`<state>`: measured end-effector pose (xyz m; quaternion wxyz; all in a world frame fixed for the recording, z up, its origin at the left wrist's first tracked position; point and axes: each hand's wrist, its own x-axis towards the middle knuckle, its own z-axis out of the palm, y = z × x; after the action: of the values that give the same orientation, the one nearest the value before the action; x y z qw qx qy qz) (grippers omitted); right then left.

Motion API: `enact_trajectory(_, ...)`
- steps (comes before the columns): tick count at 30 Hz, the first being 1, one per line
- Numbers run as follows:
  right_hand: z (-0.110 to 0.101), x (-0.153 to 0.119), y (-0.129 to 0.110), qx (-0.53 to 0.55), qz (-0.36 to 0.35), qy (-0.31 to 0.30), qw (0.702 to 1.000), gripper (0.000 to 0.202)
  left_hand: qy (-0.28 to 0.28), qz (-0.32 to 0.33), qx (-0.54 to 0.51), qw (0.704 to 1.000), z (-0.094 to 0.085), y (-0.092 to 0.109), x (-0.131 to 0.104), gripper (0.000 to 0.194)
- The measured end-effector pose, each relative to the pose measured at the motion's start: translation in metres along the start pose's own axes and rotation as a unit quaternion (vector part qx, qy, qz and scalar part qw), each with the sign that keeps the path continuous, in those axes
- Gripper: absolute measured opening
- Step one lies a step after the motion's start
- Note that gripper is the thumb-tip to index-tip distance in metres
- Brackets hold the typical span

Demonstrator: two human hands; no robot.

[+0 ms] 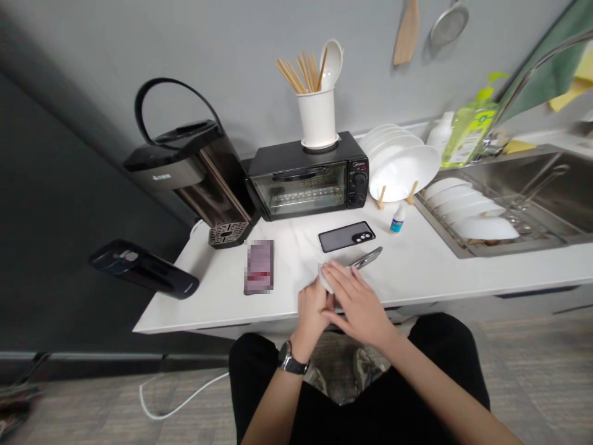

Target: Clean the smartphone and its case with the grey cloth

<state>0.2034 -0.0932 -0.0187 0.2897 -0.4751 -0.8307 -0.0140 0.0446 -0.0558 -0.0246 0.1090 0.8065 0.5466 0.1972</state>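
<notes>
- Left hand (314, 304), lower centre of the frame: curled, with a watch (293, 360) at the wrist; what it grips is hidden, so I cannot tell how firmly it holds anything.
- Right hand (356, 303), just right of it: open, fingers stretched out and thumb apart, lying over the left hand with its fingertips on the cloth.
- White cloth (323, 281), centre of the frame: a small piece showing between the two hands.
- Phone (368, 257), right of centre: seen nearly edge-on, slanting up to the right from behind the right hand's fingers; its near end is hidden.
- Phone case (345, 237), just above the phone: flat on the white counter (463, 272), camera cutout at its right end.
- Small bottle (397, 220), right of the case: upright, with a white cap and blue label.
- Pixelated rectangular item (259, 267), left of the hands: lying on the counter, its surface obscured.
- Toaster oven (301, 185), upper centre: behind the case, with a white utensil pot (319, 117) on top.
</notes>
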Motion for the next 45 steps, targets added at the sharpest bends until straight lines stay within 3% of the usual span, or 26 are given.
enact_trajectory(4, -0.009, -0.003, 0.035, -0.048, 0.132, 0.098, 0.985, 0.075, 0.017, 0.008, -0.047, 0.999, -0.003, 0.004, -0.005, 0.021)
enact_trajectory(6, -0.01, -0.002, 0.036, -0.054, 0.153, 0.111, 0.98, 0.077, 0.024, 0.013, -0.06, 0.998, -0.003, 0.005, -0.005, 0.019)
enact_trajectory(10, -0.003, -0.004, 0.005, -0.028, 0.011, 0.01, 1.0, 0.086, 0.002, 0.013, -0.029, 1.0, 0.002, 0.002, -0.004, 0.026)
enact_trajectory(12, -0.004, -0.007, 0.001, -0.026, -0.026, -0.016, 0.999, 0.083, -0.008, 0.013, -0.017, 1.0, 0.001, 0.002, -0.004, 0.027)
enact_trajectory(18, -0.011, -0.007, 0.028, -0.059, 0.153, 0.084, 0.983, 0.075, 0.025, 0.024, -0.105, 0.994, -0.009, 0.009, -0.007, 0.017)
enact_trajectory(20, -0.006, -0.006, 0.015, -0.056, 0.118, 0.057, 0.99, 0.079, 0.023, 0.026, -0.104, 0.994, -0.006, 0.009, -0.007, 0.017)
enact_trajectory(23, -0.001, -0.008, -0.007, -0.052, 0.0, -0.014, 0.999, 0.085, 0.006, 0.045, -0.087, 0.995, -0.001, 0.004, -0.006, 0.016)
enact_trajectory(25, -0.005, -0.011, -0.004, -0.06, -0.015, -0.022, 0.998, 0.082, 0.003, 0.058, -0.109, 0.992, 0.0, 0.002, -0.006, 0.019)
enact_trajectory(29, -0.019, -0.014, 0.025, -0.087, 0.143, 0.039, 0.985, 0.071, 0.008, 0.047, -0.19, 0.981, -0.005, 0.003, -0.008, 0.044)
enact_trajectory(31, -0.019, -0.012, 0.025, -0.09, 0.176, 0.049, 0.979, 0.07, 0.014, 0.054, -0.2, 0.978, -0.004, 0.003, -0.009, 0.045)
enact_trajectory(32, -0.017, -0.011, 0.019, -0.088, 0.154, 0.042, 0.983, 0.072, 0.023, 0.059, -0.202, 0.977, -0.001, 0.003, -0.009, 0.043)
enact_trajectory(35, -0.008, -0.01, -0.003, -0.075, -0.001, 0.012, 0.997, 0.082, 0.07, 0.096, -0.209, 0.971, 0.007, 0.0, -0.009, 0.032)
enact_trajectory(37, -0.009, -0.011, -0.004, -0.076, -0.042, 0.003, 0.996, 0.081, 0.08, 0.106, -0.207, 0.969, 0.009, -0.002, -0.009, 0.03)
enact_trajectory(42, -0.025, -0.019, 0.029, -0.125, 0.158, 0.044, 0.978, 0.074, 0.038, 0.097, -0.195, 0.975, 0.004, 0.0, -0.009, 0.027)
enact_trajectory(45, -0.012, -0.026, 0.015, -0.097, 0.148, 0.026, 0.984, 0.075, 0.048, 0.098, -0.194, 0.975, 0.004, 0.0, -0.008, 0.027)
